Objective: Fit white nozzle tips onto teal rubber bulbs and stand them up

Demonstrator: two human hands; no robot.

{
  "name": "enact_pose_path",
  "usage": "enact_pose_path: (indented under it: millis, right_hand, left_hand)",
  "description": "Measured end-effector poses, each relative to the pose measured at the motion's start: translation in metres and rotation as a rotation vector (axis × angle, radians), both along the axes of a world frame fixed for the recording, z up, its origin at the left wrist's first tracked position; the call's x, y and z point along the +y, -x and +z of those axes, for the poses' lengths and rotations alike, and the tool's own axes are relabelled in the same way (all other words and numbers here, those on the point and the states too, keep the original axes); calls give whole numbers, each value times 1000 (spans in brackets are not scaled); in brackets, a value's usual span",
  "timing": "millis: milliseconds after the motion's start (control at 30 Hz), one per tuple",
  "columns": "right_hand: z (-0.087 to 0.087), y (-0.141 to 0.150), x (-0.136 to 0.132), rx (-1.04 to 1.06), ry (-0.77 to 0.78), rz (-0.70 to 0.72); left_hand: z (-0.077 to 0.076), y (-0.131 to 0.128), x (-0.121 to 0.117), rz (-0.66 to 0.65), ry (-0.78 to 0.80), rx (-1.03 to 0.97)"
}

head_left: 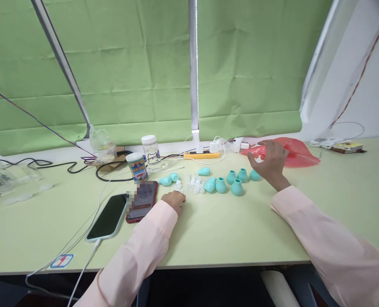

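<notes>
Right of centre, the right hand [270, 160] seems to reach, thumb and fingers parted, near teal pieces [237, 187], where grasping calls for a light pinch; whether the distant left hand [175, 200] grips anything is unclear.

Pale yellow-green table [224, 230] — turquoise pieces [237, 188], two phones [108, 218], a jar [152, 154], whitish bits [196, 186], perhaps plastic.

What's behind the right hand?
Behind the right hand: a red plastic bag on the table, showing on both sides of the hand. The stretch directly behind the palm is covered, so can't tell if anything else sits there.
</notes>
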State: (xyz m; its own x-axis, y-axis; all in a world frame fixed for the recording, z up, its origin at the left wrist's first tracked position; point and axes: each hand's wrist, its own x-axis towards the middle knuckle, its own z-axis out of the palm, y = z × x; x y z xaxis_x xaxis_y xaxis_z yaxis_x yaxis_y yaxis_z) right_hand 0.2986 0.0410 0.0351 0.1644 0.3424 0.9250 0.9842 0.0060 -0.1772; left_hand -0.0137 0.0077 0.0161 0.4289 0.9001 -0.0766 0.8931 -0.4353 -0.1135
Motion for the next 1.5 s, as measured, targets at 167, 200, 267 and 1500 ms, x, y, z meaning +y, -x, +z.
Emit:
enact_pose_path:
  millis: [167, 200, 267, 1500]
  right_hand:
    - [-9, 64, -29, -330, -69, 499]
    - [-12, 78, -35, -404, -10, 562]
    - [-18, 104, -46, -552, 146, 619]
    - [-44, 130, -54, 253, 794, 1123]
  left_hand:
    - [6, -3, -4, -47, 61, -15]
    - [8, -3, -4, -50, 60, -20]
    - [11, -3, -5, -38, 25, -36]
    - [-27, -14, 9, -2, -198, -183]
